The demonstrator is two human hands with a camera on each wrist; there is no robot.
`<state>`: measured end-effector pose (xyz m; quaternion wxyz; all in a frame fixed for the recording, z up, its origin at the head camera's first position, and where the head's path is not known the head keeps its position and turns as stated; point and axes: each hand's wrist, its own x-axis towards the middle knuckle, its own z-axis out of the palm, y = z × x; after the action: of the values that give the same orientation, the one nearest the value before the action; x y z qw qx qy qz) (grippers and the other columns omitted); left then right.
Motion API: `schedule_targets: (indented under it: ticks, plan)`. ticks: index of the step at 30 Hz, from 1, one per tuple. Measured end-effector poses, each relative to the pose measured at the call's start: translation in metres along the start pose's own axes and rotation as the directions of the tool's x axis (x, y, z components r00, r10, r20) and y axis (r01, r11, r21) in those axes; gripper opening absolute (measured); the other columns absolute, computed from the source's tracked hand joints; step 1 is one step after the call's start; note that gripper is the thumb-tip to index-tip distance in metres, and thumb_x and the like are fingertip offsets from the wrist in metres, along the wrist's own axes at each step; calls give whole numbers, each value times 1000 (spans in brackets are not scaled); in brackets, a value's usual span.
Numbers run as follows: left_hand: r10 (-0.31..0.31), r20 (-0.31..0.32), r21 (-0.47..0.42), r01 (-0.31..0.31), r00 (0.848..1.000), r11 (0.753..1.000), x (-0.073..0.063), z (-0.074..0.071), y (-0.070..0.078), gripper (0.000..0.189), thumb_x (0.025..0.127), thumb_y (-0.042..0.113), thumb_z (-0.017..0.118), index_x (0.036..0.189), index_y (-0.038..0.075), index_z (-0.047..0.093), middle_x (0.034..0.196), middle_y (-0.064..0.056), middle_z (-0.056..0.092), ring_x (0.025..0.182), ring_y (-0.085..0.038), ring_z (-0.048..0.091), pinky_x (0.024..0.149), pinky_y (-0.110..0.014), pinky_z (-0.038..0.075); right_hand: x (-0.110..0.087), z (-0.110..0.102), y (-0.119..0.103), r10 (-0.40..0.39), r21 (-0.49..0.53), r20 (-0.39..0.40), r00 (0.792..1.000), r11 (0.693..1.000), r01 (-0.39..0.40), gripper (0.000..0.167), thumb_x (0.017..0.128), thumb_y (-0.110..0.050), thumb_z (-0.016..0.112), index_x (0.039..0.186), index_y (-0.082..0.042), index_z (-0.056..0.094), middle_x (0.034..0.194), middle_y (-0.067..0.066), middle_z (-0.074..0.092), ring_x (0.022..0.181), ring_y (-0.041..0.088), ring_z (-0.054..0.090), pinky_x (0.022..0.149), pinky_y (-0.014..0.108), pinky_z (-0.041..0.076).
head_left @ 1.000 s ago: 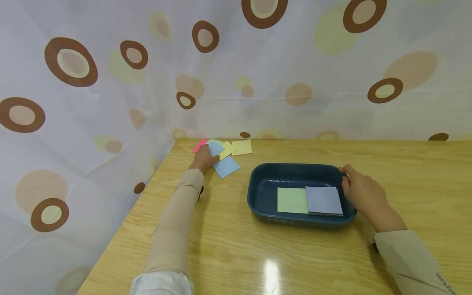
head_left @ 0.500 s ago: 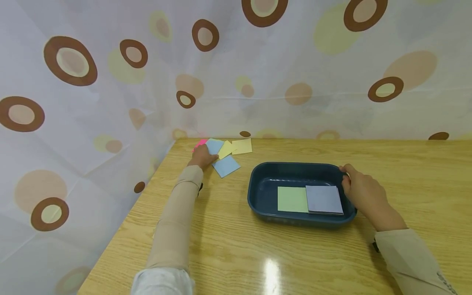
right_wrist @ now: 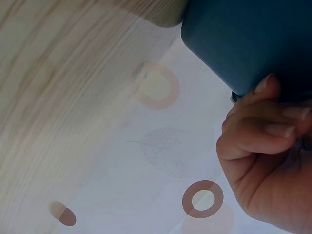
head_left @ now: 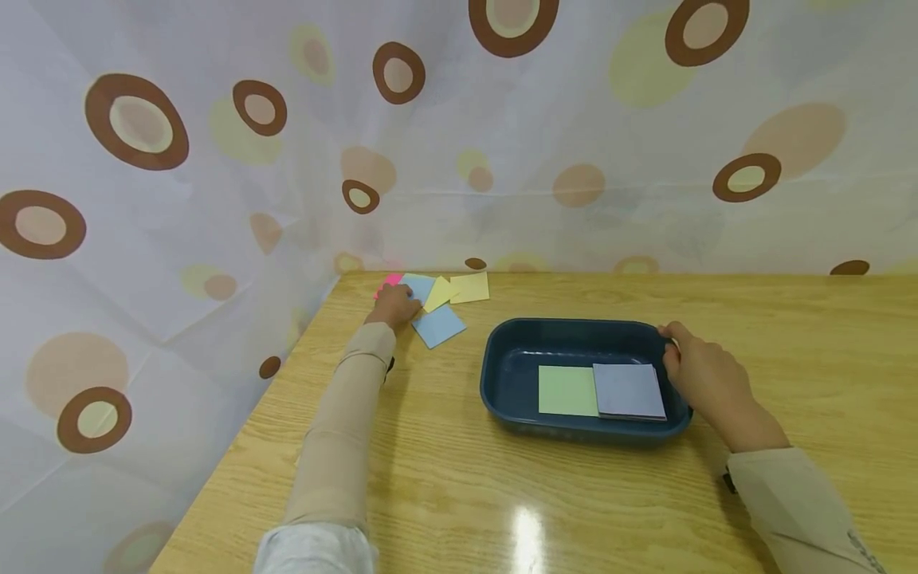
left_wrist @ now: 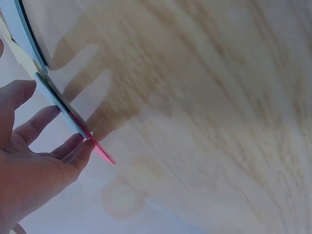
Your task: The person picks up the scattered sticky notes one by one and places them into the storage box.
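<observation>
Over the far left corner of the table, my left hand (head_left: pixel 395 306) touches the edge of a blue sticky note pad (head_left: pixel 416 286) with its fingertips. The left wrist view shows the thumb apart from the fingers, and a pink sticky note (left_wrist: pixel 104 153) by the fingertips. Just right of the hand lie another blue pad (head_left: pixel 439 325), a folded-looking yellow note (head_left: pixel 439 293) and a pale yellow note (head_left: pixel 469 287). My right hand (head_left: pixel 710 383) grips the right end of a dark blue plastic tray (head_left: pixel 505 375). Inside it are green notes (head_left: pixel 567 391) and a grey-lilac stack (head_left: pixel 629 391).
The wooden table (head_left: pixel 445 478) extends under everything, its left edge running down beside the left arm. A patterned curtain (head_left: pixel 459 119) hangs along the back and the left side.
My left hand has drawn back very slightly from the blue pad, and its thumb has moved nearer the fingers. The right hand and tray stay put.
</observation>
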<state>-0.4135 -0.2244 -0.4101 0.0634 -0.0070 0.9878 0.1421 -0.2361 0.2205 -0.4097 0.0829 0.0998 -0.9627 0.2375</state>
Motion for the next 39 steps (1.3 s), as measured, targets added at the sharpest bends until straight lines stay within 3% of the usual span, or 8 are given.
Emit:
schedule_targets:
  ticks: [5, 10, 14, 22, 26, 30, 34, 39]
  plan:
    - [44, -63, -10, -45, 997, 999, -16, -2, 10, 45, 98, 31, 54, 114, -11, 57, 117, -26, 56, 113, -41, 48, 97, -49, 39, -1, 0, -1, -3, -1, -6, 1000, 1000, 3, 34, 97, -6, 42, 129, 4, 44, 50, 2, 35, 41, 15, 33, 40, 26, 28]
    - [43, -114, 44, -38, 993, 998, -18, -2, 16, 38, 95, 33, 60, 86, -4, 57, 83, -14, 54, 85, -29, 50, 82, -43, 44, -2, 0, -3, -1, 4, -8, 1000, 1000, 1, 34, 97, -6, 42, 129, 4, 44, 49, 2, 35, 41, 14, 33, 40, 26, 27]
    - [22, -129, 44, -17, 991, 999, -18, -1, 20, 37, 94, 32, 63, 77, 1, 53, 72, -8, 48, 71, -22, 45, 71, -36, 44, -1, -1, -3, -1, 0, -10, 1000, 1000, 1, 34, 97, -6, 42, 129, 4, 44, 49, 2, 34, 41, 15, 33, 40, 26, 28]
    - [-32, -149, 11, 34, 988, 999, -20, -4, 26, 34, 90, 29, 70, 82, -3, 60, 74, -10, 55, 73, -22, 51, 74, -37, 49, 1, -3, -1, -17, -1, -15, 1000, 1000, 17, 34, 97, -6, 42, 129, 4, 44, 50, 2, 35, 41, 15, 33, 40, 26, 28]
    - [-77, -141, 16, 80, 987, 997, -19, -3, 27, 40, 88, 31, 71, 93, -8, 62, 90, -19, 61, 90, -32, 58, 84, -43, 48, 0, -1, 0, -23, -5, -17, 1000, 1000, 23, 33, 97, -6, 42, 128, 4, 44, 49, 2, 35, 41, 15, 33, 40, 26, 28]
    - [-111, -134, 29, 116, 985, 993, -19, -3, 29, 48, 87, 31, 70, 108, -10, 57, 107, -28, 56, 104, -40, 54, 88, -47, 46, -1, 0, 0, -22, -6, -19, 1000, 1000, 22, 33, 97, -6, 42, 128, 4, 44, 49, 2, 35, 41, 15, 33, 40, 26, 28]
    - [-142, -113, 2, 143, 983, 990, -21, -4, 31, 51, 85, 30, 72, 114, -8, 52, 109, -26, 53, 105, -40, 51, 86, -48, 46, -1, 0, 0, -20, -7, -22, 1000, 1000, 20, 33, 97, -6, 42, 128, 4, 44, 49, 2, 35, 41, 15, 33, 40, 26, 27]
    - [-149, -110, 33, 153, 983, 988, -17, -1, 31, 55, 82, 34, 74, 115, -5, 53, 109, -23, 55, 104, -38, 50, 85, -47, 45, 0, 1, -1, -15, -9, -23, 1000, 1000, 15, 33, 97, -6, 43, 127, 4, 45, 50, 2, 35, 41, 15, 33, 40, 26, 27]
